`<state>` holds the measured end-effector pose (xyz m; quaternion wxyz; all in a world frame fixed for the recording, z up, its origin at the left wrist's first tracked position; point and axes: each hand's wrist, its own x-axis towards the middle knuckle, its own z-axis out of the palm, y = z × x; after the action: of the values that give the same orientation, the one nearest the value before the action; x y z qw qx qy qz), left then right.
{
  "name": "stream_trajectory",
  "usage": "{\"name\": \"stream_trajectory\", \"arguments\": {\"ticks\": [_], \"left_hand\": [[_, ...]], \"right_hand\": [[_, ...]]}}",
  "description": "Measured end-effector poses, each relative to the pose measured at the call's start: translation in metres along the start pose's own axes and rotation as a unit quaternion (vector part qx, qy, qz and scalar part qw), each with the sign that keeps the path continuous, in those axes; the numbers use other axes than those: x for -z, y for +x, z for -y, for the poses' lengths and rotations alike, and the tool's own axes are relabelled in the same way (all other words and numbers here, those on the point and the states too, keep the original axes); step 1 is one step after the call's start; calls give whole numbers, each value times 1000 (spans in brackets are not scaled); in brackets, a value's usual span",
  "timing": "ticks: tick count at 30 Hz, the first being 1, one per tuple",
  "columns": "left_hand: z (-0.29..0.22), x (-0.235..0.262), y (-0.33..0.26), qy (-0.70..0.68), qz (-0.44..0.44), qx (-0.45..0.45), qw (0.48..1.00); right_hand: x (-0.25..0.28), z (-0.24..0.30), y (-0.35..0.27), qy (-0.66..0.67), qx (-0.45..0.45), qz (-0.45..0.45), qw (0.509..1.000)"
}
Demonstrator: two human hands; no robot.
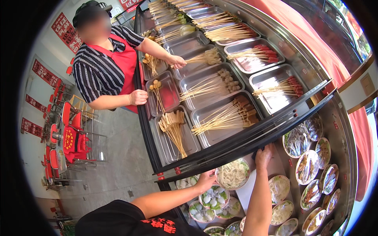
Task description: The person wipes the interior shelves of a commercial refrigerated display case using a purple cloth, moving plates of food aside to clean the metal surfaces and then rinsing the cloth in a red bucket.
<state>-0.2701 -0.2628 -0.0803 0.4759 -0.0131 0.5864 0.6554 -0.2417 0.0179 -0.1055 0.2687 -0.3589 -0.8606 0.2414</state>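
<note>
My left hand [206, 180] grips the left rim of a round bowl of pale noodles [233, 175], its thumb and fingers closed on the edge. My right hand [264, 156] is to the right of that bowl, close under the black frame [236, 146] of the display case. Its fingers are curled, their tips hidden, and what they hold cannot be made out. Just below my left hand sits a plate of white pieces on green leaves [214, 197]. A flat white surface [245, 192] lies between the bowl and my right forearm.
Beyond the frame, metal trays [197, 143] hold skewers. Film-wrapped dishes [308, 167] fill the right compartment. A person in a red apron [125, 70] stands across on the left, one hand [177, 61] at skewers and one [138, 97] on the case edge. Red chairs [66, 114] stand behind.
</note>
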Motion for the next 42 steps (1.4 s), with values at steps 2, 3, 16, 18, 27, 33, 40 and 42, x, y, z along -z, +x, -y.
{"name": "stream_trajectory", "arguments": {"ticks": [2, 3, 16, 18, 27, 33, 40, 42], "left_hand": [[-5, 17, -23, 13, 8, 17, 1000], [-15, 25, -37, 60, 16, 56, 996], [-53, 80, -160, -3, 40, 107, 993], [-57, 88, -168, -4, 35, 92, 995], [-49, 106, -167, 1, 64, 92, 994], [-42, 120, -171, -8, 48, 88, 995], [-58, 116, -161, -5, 51, 87, 995], [-62, 113, -159, 2, 53, 94, 994]], "right_hand": [[2, 6, -9, -2, 10, 9, 1000], [1, 12, -12, 2, 14, 11, 1000], [6, 113, -176, 216, 135, 215, 943], [34, 126, -184, 237, 31, 105, 965], [70, 27, -95, -84, -18, 27, 996], [38, 35, -97, -159, 9, 24, 987], [16, 88, -165, -45, 134, 57, 988], [29, 117, -188, 115, 99, 166, 974]]}}
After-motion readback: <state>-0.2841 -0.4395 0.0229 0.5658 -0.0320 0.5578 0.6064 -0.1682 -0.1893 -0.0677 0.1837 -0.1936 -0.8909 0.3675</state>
